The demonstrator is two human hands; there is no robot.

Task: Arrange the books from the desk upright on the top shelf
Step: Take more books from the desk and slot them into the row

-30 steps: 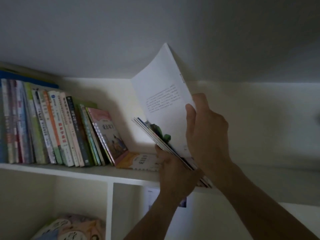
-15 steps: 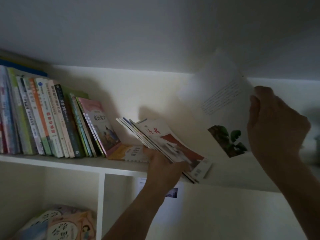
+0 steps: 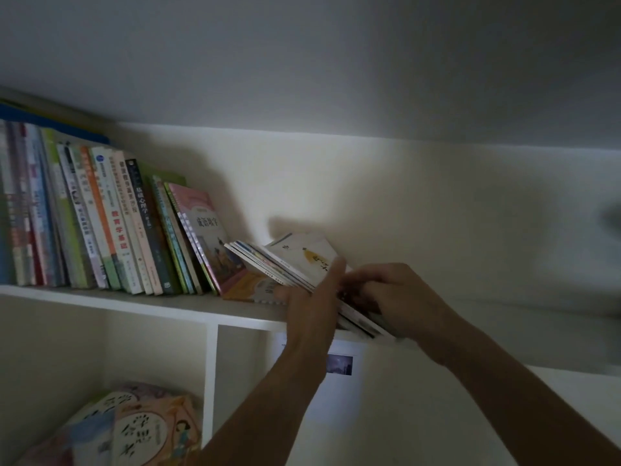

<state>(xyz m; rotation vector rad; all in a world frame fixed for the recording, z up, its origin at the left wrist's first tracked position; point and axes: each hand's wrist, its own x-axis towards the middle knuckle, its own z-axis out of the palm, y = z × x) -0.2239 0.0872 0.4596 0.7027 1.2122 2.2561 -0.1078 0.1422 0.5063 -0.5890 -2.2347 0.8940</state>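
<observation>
A row of books stands on the white top shelf, its right end leaning; the last one has a pink cover. An orange book lies flat beside it. A slanted stack of thin books leans left over that flat book. My left hand holds the stack's front edge, fingers up along its cover. My right hand grips the stack's lower right end, fingers curled into the books.
The ceiling hangs low over the shelf. A white upright divider splits the space below. Colourful books lie in the lower left compartment. A paper with a small photo hangs behind my arms. The shelf runs on bare to the right.
My right hand held a thin white book up at the right; now that book is down and the hand is on the stack's lower end. The left hand stays on the stack.
</observation>
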